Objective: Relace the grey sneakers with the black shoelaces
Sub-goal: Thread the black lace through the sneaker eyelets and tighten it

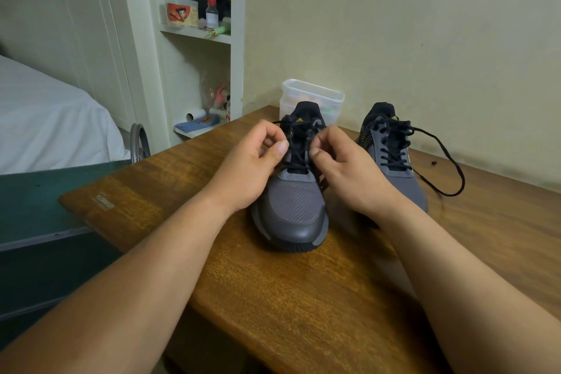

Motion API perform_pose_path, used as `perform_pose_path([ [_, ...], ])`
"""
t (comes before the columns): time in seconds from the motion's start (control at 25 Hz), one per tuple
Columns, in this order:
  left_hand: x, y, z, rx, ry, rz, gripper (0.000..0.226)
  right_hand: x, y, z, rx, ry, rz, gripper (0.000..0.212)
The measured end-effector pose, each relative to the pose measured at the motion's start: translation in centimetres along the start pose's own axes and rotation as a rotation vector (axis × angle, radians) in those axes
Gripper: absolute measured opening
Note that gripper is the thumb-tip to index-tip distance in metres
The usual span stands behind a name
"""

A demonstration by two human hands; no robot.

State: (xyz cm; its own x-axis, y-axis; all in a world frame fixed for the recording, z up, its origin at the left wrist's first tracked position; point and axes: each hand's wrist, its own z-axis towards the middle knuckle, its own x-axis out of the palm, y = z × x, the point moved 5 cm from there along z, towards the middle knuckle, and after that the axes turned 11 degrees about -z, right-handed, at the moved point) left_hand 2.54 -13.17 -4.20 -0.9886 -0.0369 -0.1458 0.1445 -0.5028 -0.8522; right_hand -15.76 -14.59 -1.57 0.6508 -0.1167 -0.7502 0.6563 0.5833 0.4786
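Observation:
Two grey sneakers stand toe-forward on the wooden table (273,297). The near sneaker (293,206) sits between my hands, its black lace (299,143) crossing the eyelets. My left hand (252,167) has curled fingers and pinches the lace at the shoe's left side. My right hand (349,167) pinches the lace at the right side, its fingertips partly hidden. The second sneaker (394,161) stands to the right, laced, with its loose black lace end (449,167) looping over the table.
A clear plastic lidded box (312,97) stands behind the near sneaker against the wall. A small dark bead (433,163) lies on the table at right. Shelves with bottles and clutter (209,18) rise at back left; a bed (45,118) is at far left.

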Motion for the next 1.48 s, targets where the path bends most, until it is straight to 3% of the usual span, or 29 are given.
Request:
perform_pose_path([
  [0.24,0.2,-0.2,-0.1,-0.015,0.102,-0.068,0.002,-0.2,0.6,0.5,-0.104,0.105,-0.002,0.01],
  [0.68,0.0,-0.1,-0.2,-0.011,0.029,-0.034,0.005,-0.1,0.1,0.1,-0.009,0.041,0.096,0.013],
  [0.84,0.3,-0.3,-0.3,-0.008,0.086,-0.055,0.005,-0.3,0.6,0.4,-0.051,0.097,0.02,0.009],
  [1.2,0.2,-0.4,-0.3,0.008,0.019,-0.052,0.005,-0.1,-0.2,0.4,-0.012,0.012,-0.011,0.014],
  [1.48,-0.3,0.6,-0.2,-0.158,0.172,-0.197,0.014,-1.0,-0.6,0.4,-0.028,0.293,0.184,0.012],
])
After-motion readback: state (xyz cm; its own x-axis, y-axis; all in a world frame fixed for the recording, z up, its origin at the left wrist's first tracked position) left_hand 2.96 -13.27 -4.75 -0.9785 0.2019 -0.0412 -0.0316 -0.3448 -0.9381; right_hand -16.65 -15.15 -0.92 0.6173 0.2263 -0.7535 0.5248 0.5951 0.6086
